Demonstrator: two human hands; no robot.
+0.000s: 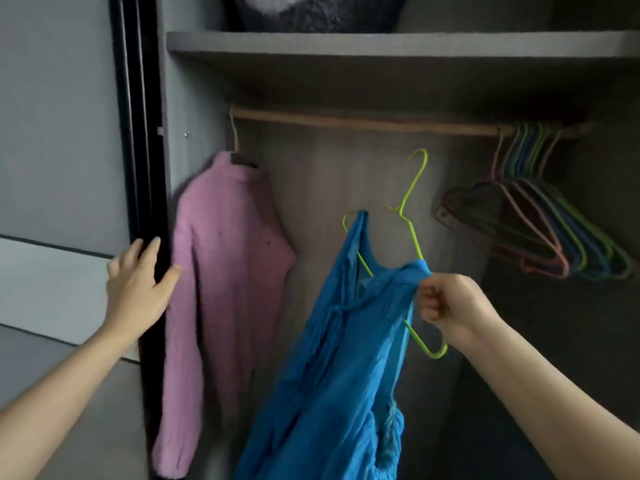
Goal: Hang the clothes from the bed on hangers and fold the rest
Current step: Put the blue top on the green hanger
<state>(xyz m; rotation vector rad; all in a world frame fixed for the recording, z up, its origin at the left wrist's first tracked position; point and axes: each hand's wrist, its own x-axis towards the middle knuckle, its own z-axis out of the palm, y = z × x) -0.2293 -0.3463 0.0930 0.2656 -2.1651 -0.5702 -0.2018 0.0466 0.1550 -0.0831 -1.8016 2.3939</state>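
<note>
A blue sleeveless garment [332, 358] hangs on a lime-green wire hanger [412, 216], tilted, inside an open wardrobe. My right hand [450, 303] grips the garment's right shoulder and the hanger there. The hanger's hook points up, below the wooden rail [363, 124] and apart from it. My left hand [138, 282] is spread, its fingers resting on the dark edge of the wardrobe door [145, 168]. A pink sweater [221, 278] hangs on a hanger at the rail's left end.
Several bare coloured hangers [540, 216] hang bunched at the rail's right end. A shelf [381, 45] above the rail holds a dark fluffy bundle [322, 12]. The rail is bare between the pink sweater and the bunch.
</note>
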